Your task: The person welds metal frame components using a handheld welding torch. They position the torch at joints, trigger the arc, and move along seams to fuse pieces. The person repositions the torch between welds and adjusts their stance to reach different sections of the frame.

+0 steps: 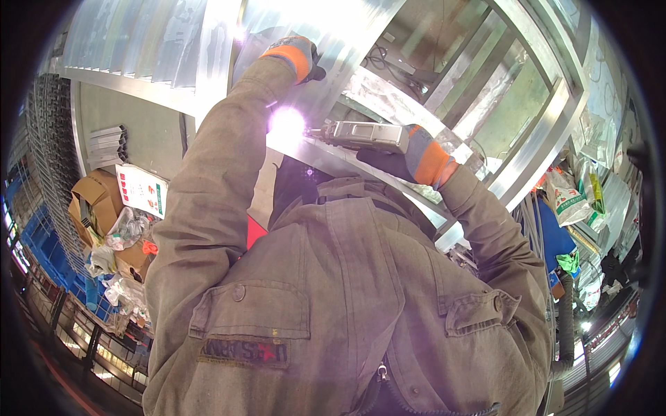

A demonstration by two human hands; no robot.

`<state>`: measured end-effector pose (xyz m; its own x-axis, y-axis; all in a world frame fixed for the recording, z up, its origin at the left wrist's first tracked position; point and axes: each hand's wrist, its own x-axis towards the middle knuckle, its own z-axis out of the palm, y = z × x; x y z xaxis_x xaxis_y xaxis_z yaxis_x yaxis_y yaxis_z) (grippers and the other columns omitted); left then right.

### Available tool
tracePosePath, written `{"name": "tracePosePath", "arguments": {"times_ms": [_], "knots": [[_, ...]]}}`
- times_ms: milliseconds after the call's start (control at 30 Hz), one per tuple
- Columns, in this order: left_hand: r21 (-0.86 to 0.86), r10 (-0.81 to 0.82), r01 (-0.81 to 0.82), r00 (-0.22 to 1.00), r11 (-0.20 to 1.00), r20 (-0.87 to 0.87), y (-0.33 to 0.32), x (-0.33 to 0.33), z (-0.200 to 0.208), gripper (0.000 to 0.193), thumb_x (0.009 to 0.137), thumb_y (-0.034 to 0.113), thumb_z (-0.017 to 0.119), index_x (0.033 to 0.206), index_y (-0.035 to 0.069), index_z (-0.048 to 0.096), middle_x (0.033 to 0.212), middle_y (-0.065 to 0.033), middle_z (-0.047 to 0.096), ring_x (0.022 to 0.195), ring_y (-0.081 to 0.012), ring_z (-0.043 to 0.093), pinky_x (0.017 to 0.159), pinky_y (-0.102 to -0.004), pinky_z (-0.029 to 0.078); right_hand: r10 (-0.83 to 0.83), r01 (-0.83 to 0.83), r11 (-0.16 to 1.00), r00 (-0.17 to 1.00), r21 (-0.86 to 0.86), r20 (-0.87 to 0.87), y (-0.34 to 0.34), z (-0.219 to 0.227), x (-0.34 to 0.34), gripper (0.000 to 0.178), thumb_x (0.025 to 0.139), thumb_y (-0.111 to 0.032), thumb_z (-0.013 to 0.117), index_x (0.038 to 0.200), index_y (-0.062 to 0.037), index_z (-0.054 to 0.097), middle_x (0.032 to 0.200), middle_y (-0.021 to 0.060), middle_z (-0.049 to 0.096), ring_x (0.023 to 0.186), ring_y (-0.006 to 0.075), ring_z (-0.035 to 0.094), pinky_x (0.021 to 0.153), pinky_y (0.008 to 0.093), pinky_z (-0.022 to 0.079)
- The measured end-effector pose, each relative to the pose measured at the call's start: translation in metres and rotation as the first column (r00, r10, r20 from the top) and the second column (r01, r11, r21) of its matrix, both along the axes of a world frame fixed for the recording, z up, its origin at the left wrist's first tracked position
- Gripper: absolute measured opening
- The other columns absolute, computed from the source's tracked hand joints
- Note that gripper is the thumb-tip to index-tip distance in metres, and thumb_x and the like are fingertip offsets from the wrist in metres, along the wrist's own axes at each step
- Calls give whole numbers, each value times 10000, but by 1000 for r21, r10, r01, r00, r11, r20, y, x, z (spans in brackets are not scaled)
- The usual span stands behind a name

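Torch sits clasped in the right hand, I see from afar, pointing into a white glare near the metal panel, while the left hand lies over that panel, though I cannot tell whether it grasps anything.

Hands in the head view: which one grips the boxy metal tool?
The right hand, wrapped around the boxy metal tool; the left hand is farther up the picture, apart from that tool.
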<state>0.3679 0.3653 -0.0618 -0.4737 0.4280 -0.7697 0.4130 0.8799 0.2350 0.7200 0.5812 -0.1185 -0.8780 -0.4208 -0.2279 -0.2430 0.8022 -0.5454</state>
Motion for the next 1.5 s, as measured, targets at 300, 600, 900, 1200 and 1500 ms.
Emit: {"name": "tracePosePath", "arguments": {"times_ms": [300,600,900,1200,1500], "knots": [[38,-10,12,998,999,-56,-3,1,-6,396,873,413,985,983,95,777,862,-60,768,805,-239,737,803,-439,592,-91,94,994,994,49,-66,5,61,-15,239,881,-210,676,876,-9,805,951,213,733,936,386,684,872,465,528],[16,1,-2,1000,1000,2,-1,0,-4,379,883,387,984,1014,93,785,882,-72,773,812,-235,739,795,-428,599,-140,141,989,990,42,-19,6,76,-17,241,925,-179,655,1002,5,791,1017,215,727,1012,380,686,928,454,555],[4,-21,21,1000,1000,-14,0,0,-2,408,890,410,977,1064,93,791,914,-74,780,834,-236,743,832,-431,601,-49,45,995,998,92,44,14,83,-17,234,933,-176,665,1034,-7,790,1026,206,731,1019,372,678,927,448,555],[-11,-31,31,999,999,12,3,0,2,405,892,417,975,1055,95,792,910,-77,779,854,-237,746,843,-423,603,-189,235,970,895,-66,404,14,96,-32,386,995,-97,658,1344,68,670,1202,287,706,1101,468,690,990,513,550],[33,-40,40,999,999,-23,0,2,3,423,887,440,967,1102,105,824,990,-86,815,928,-268,775,890,-424,617,-105,71,993,903,97,417,19,93,-24,329,997,-103,647,1289,49,667,1171,265,692,1103,431,686,983,480,550]]}}
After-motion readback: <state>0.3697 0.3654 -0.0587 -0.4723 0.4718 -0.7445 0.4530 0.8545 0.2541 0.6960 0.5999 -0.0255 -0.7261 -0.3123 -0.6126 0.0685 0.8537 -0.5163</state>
